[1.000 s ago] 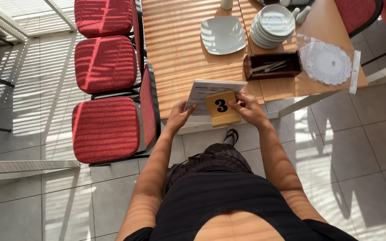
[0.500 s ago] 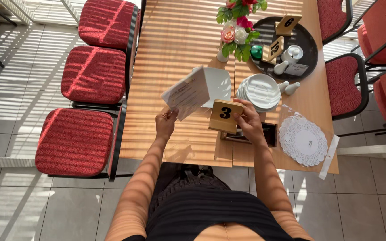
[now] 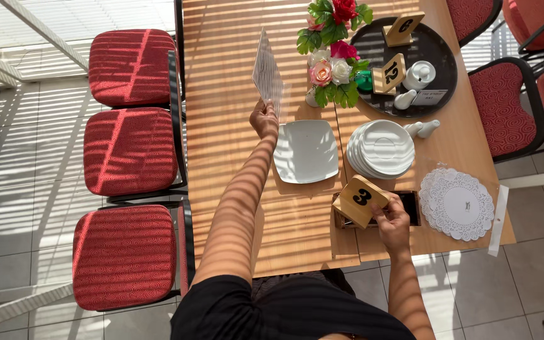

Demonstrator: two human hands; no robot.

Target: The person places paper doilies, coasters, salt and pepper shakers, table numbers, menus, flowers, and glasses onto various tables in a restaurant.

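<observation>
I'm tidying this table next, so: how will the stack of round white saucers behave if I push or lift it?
The stack of saucers looks like glazed ceramic, so probably heavy for its size and breakable. The smooth rims sit slightly offset, so a sideways push on the wooden table may slide the upper ones off. Lifting from underneath seems safer.

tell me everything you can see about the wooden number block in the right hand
The wooden number block is a light tan wedge that looks like plain wood, with one black digit on its broad face. It is tilted, face up toward the camera. The right hand grips its lower right edge, holding it over the dark cutlery tray near the wooden table's front edge, just below the stack of round saucers.
</observation>
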